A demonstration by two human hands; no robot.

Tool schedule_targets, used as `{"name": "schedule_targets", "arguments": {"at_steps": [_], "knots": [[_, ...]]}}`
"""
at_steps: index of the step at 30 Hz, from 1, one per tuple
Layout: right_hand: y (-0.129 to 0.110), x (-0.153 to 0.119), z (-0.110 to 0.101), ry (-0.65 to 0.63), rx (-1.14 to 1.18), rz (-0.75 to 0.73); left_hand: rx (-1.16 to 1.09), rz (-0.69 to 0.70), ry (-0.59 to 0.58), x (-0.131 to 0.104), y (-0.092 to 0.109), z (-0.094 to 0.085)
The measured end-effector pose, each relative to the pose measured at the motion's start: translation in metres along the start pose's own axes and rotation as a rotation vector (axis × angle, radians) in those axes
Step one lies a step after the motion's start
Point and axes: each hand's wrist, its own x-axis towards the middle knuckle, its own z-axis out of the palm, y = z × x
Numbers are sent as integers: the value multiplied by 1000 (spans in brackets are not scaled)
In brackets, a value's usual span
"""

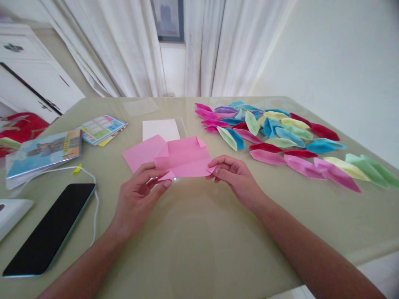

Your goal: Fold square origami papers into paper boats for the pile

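Note:
A pink paper sheet (187, 158) with folded corners and a crease across it is held up in front of me above the table. My left hand (140, 193) pinches its lower left corner between thumb and fingers. At the lower right corner, my right hand (232, 178) grips a small folded flap with thumb and fingertips. Behind the held sheet, to the left, lies a flat pink sheet (144, 153). A white square stack (160, 129) lies just beyond both.
Many folded paper pieces (282, 142) in several colours cover the right side of the table (193, 249). On the left are a phone (51, 228), a white cable (96, 207), a booklet (45, 153), colourful cards (103, 128) and a white device (14, 214).

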Motion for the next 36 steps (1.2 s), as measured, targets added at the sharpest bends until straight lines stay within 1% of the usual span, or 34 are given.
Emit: {"name": "schedule_targets", "arguments": {"at_steps": [3, 7, 11, 13, 15, 17, 19, 25, 30, 36], "knots": [[2, 0, 1, 24, -84, -76, 93, 42, 37, 0, 6, 1], [0, -1, 1, 106, -117, -180, 76, 23, 53, -2, 9, 1], [-1, -1, 1, 53, -28, -158, 87, -9, 48, -5, 7, 0], [0, -1, 3, 38, 15, -134, 63, -35, 64, -6, 5, 1], [2, -1, 4, 52, 51, -119, 1, -71, 95, -7, 4, 3], [4, -1, 5, 70, 67, -101, -56, -107, 98, -7, 5, 5], [4, -1, 6, 79, 57, -88, -63, -134, 77, -7, 7, 6], [3, -2, 6, 117, 36, -91, 45, -213, 22, -6, 10, 3], [1, -2, 7, 93, -2, -96, 29, -298, 3, -4, 13, 2], [0, -4, 8, 109, -100, -149, -2, -333, -25, -4, 15, 3]]}}
